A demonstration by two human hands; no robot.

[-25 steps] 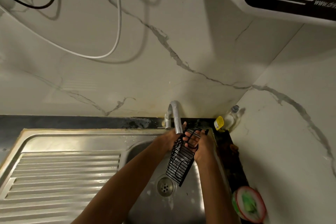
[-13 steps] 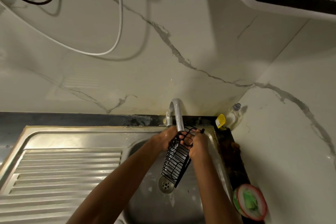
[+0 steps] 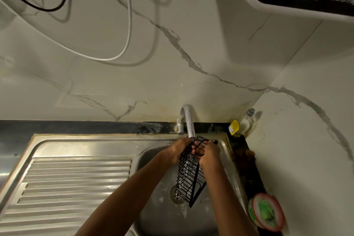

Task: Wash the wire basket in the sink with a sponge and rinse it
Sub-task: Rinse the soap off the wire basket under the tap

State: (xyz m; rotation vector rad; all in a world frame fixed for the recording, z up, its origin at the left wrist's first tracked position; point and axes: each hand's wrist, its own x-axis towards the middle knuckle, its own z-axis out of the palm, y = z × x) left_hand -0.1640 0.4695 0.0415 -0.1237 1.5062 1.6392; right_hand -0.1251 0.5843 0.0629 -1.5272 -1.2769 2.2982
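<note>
At the left of the frame the ribbed draining board [image 3: 72, 178] of the steel sink [image 3: 153, 216] lies bare. Two bare forearms rise from the bottom edge toward the centre. The left hand [image 3: 179, 149] curls its fingers around the top left edge of the black wire basket [image 3: 188, 176], which hangs tilted over the drain [image 3: 175, 193], just under the tap [image 3: 186, 120]. The right hand [image 3: 209, 152] grips the basket's upper right side, fingers hooked through the wires. At lower right a round dish [image 3: 268, 211] holds something green; whether it is the sponge I cannot tell.
</note>
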